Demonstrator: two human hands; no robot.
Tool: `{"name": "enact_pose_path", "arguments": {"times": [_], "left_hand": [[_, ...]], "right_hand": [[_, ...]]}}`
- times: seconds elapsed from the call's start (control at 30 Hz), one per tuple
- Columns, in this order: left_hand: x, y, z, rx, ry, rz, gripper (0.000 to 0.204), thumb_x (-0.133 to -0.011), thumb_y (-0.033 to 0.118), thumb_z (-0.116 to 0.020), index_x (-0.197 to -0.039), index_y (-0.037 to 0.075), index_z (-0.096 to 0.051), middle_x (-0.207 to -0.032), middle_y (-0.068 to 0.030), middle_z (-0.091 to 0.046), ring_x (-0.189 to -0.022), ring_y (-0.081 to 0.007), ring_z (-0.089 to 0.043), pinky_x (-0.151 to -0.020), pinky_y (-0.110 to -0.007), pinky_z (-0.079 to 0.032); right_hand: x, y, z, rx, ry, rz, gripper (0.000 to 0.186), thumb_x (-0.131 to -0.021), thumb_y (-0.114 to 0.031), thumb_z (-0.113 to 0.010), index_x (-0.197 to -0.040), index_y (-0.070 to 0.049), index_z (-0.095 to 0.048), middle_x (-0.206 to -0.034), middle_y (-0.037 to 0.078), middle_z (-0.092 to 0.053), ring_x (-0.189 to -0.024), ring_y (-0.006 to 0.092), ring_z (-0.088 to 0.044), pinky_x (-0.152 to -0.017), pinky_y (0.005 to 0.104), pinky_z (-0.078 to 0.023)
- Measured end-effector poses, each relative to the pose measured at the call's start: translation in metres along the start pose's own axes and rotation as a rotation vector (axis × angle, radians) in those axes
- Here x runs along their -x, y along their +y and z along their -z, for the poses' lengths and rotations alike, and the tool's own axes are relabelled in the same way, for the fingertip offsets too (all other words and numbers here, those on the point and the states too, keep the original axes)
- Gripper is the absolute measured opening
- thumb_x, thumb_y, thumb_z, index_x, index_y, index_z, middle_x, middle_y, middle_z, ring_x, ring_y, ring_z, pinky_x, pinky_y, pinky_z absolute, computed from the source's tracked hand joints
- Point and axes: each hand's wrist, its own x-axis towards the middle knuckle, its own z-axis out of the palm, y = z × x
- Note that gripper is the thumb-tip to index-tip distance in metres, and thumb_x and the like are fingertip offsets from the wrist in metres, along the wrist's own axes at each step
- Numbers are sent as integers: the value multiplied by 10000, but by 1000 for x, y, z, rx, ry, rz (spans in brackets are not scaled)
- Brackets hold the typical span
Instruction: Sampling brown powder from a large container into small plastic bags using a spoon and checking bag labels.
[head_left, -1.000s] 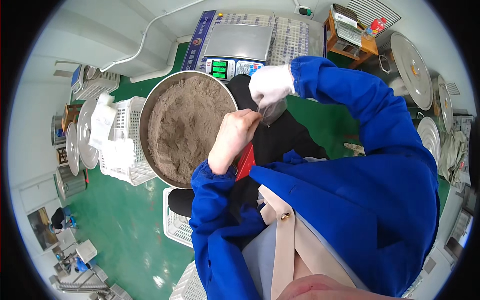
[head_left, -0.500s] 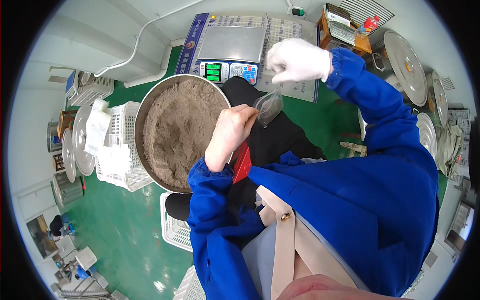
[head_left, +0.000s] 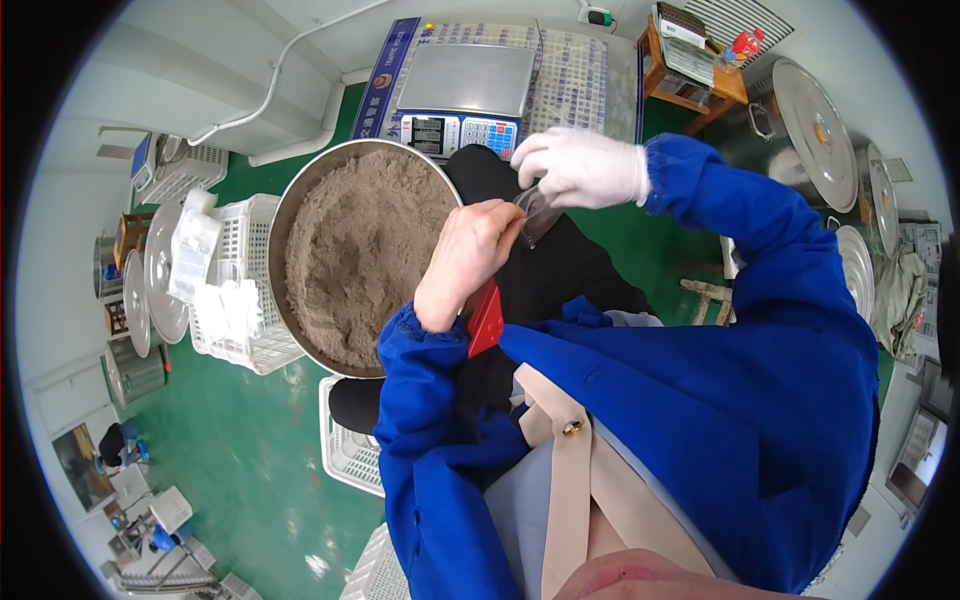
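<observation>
My left hand (head_left: 470, 250), bare, pinches the edge of a small clear plastic bag (head_left: 535, 228) above my dark-trousered legs. My gloved right hand (head_left: 583, 168) is just above the bag, its fingers bent and apart near the bag's upper part; I cannot tell whether they touch it. Beside my left hand is a wide steel basin (head_left: 358, 260) of grey-brown powder. A red plastic object (head_left: 486, 325) lies under my left wrist. Beyond both hands a digital scale (head_left: 463, 77) rests on a printed board (head_left: 585, 70).
White crates (head_left: 250, 325) with plastic bags (head_left: 190, 245) stand left, another crate (head_left: 350, 460) below the basin. Lidded steel pots (head_left: 815, 135) and a wooden stand (head_left: 720, 90) with items are at right. A co-worker (head_left: 115, 445) sits at the far lower left.
My right hand lifted off the bag up and rightward, then came back down to it. My left hand stayed pinched on the bag. The scale's green display now looks dark.
</observation>
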Motion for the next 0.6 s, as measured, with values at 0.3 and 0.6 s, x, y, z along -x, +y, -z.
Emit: {"name": "enact_pose_path", "arguments": {"times": [0.3, 0.6], "left_hand": [[2, 0, -6, -2, 44, -12, 56, -825, 67, -674, -832, 20, -645, -801, -137, -648, -754, -350, -646, -656, -428, -526], [11, 5, -40, 100, 345, 85, 171, -828, 25, -689, -974, 52, -604, -802, -102, -679, -725, -308, -682, -621, -390, -540]], "right_hand": [[19, 27, 57, -134, 112, -521, 230, -778, -244, -765, -755, -40, -661, -1056, 120, -683, -1128, 293, -584, -952, 396, -475], [-2, -10, -7, -86, -202, -227, 225, -776, -208, -717, -936, -61, -657, -945, 108, -641, -930, 332, -609, -842, 428, -477]]}}
